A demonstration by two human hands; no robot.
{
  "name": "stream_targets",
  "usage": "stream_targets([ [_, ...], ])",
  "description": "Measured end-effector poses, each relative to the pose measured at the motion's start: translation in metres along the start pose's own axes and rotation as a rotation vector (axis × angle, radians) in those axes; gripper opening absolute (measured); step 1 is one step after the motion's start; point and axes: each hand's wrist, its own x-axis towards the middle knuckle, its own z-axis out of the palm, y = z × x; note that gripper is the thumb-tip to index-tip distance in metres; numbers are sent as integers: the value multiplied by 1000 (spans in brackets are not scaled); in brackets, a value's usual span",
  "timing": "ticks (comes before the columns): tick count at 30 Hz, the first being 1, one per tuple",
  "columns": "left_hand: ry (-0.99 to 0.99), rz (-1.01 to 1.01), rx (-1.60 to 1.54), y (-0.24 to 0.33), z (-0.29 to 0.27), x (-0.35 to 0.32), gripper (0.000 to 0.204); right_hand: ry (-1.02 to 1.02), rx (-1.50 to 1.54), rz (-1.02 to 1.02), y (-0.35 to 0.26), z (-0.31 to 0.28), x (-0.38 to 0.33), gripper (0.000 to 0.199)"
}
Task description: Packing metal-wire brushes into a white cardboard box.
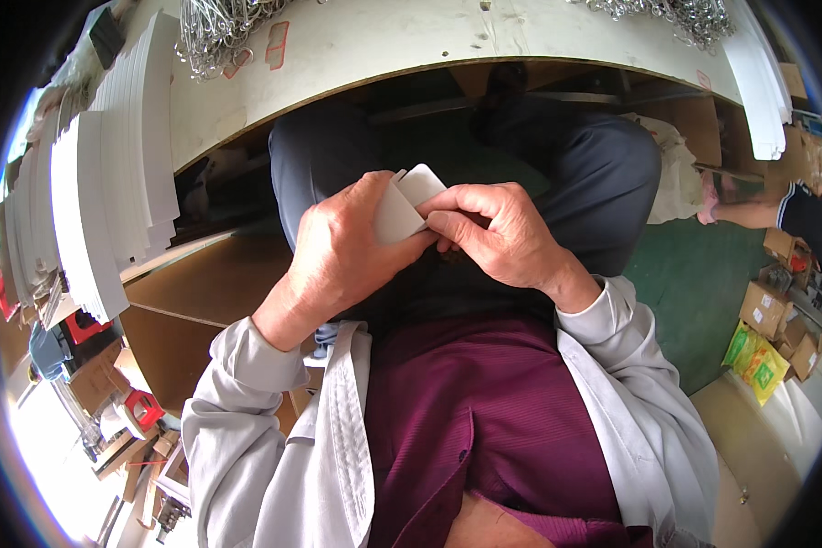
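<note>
Small white cards [409, 203], rounded corners, sit between both hands above the lap, long axis tilted up and toward the right hand. Left hand [342, 251] is closed around their lower left part; right hand [498, 233] pinches the right edge with thumb and forefinger. Card count and lower edges are hidden behind the fingers. White panel stack [100, 201] lies well left of the left hand; metal hooks [215, 32] lie on the table [411, 36] beyond

A small stack of white cards with rounded corners [409, 203] sits slightly fanned and tilted above the lap, its lower part covered and only the upper corners showing.
</note>
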Motion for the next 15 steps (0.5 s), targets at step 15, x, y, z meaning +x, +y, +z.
stream_targets([
  [15, 67, -203, -198, 2, 24, -17, 73, -15, 29, -2, -4, 0, -2, 16],
])
